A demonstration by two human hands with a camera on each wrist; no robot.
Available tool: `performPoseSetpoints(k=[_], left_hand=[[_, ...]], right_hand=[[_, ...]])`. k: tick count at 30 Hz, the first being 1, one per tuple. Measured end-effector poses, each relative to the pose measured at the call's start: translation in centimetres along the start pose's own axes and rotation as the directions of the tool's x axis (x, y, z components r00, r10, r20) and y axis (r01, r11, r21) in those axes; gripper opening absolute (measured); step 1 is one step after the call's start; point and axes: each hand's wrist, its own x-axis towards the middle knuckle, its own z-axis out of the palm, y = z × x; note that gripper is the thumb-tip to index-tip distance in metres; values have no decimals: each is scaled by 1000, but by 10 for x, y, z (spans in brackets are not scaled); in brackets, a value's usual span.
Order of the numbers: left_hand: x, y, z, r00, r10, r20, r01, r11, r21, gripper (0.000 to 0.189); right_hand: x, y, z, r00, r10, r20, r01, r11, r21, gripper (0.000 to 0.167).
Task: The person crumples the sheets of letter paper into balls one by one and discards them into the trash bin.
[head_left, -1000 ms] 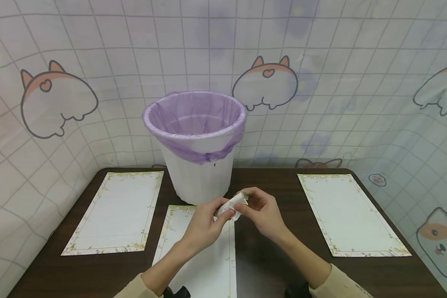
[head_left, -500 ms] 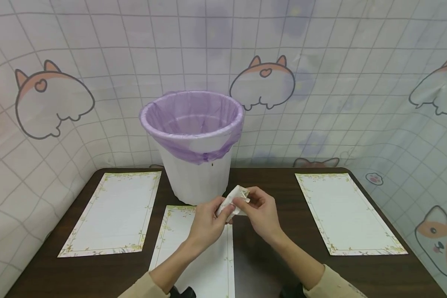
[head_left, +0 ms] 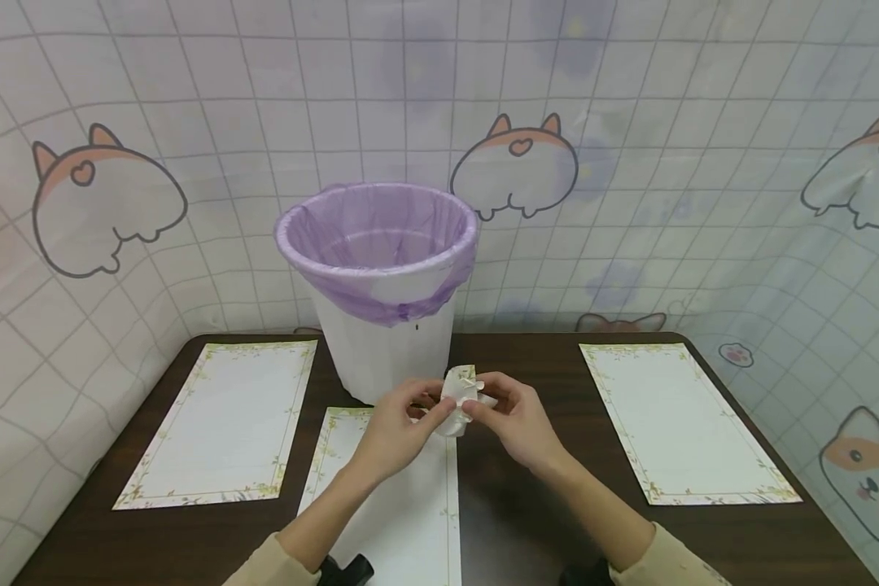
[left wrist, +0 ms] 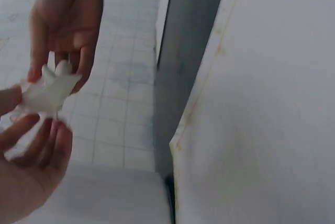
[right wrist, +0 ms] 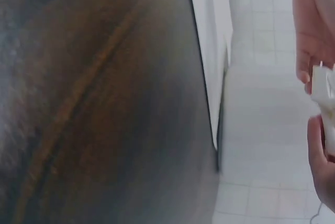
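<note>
A small crumpled piece of white paper, with a bit of yellow-green border print, is held above the table in front of the bin. My left hand pinches its left side between thumb and fingers. From the other side my right hand pinches it too, the thumb on the near face. The left wrist view shows the wad between both hands' fingertips. At the right wrist view's edge, the paper is partly cut off. Below my left hand lies a flat bordered sheet.
Just beyond the hands stands a white bin with a purple liner folded over its rim. Bordered sheets lie on the dark table: a left sheet and a right sheet. A patterned curtain encloses the table.
The paper has turned from a slanted roll to a more upright, looser wad between the fingers. Both hands have shifted their hold slightly; bin and sheets stay put.
</note>
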Motion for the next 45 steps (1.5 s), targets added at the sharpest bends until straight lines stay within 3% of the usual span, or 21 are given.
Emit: performPoseSetpoints(k=[3,5,9,14,18,21,26,34,37,40,45], left_hand=[[2,0,-6,998,15,63,-11,997,-78,31],[3,-1,-6,997,36,72,-29,995,-94,30],[2,-3,0,998,51,-30,-54,995,-87,22],[2,-1,10,983,44,-177,-67,990,-126,16],[2,0,15,971,24,-238,-67,982,-175,12],[3,0,18,965,14,-260,-72,974,-214,11],[4,-1,19,963,15,-269,-85,964,-251,9],[6,-1,18,977,2,-211,-81,927,-366,6],[7,-1,19,976,-13,-217,-74,918,-391,8],[7,-2,21,975,-43,-218,-53,908,-415,11],[8,-3,24,970,-123,-209,11,883,-469,15]], right_hand=[[1,-2,-5,997,-36,65,39,998,-53,20],[1,-3,-5,996,-54,74,59,996,-64,17],[1,-3,1,1000,-31,1,31,998,-47,28],[-1,-6,13,984,135,-112,-127,989,80,49],[0,-8,16,972,208,-109,-185,965,184,42],[1,-7,16,976,202,-76,-185,964,190,34],[2,-5,15,986,152,-67,-140,976,165,31],[1,-5,16,986,51,-158,-29,990,140,14],[2,-7,19,974,47,-221,-20,992,124,21],[2,-8,22,957,90,-274,-59,991,122,31],[-2,-7,24,962,115,-247,-86,988,127,41]])
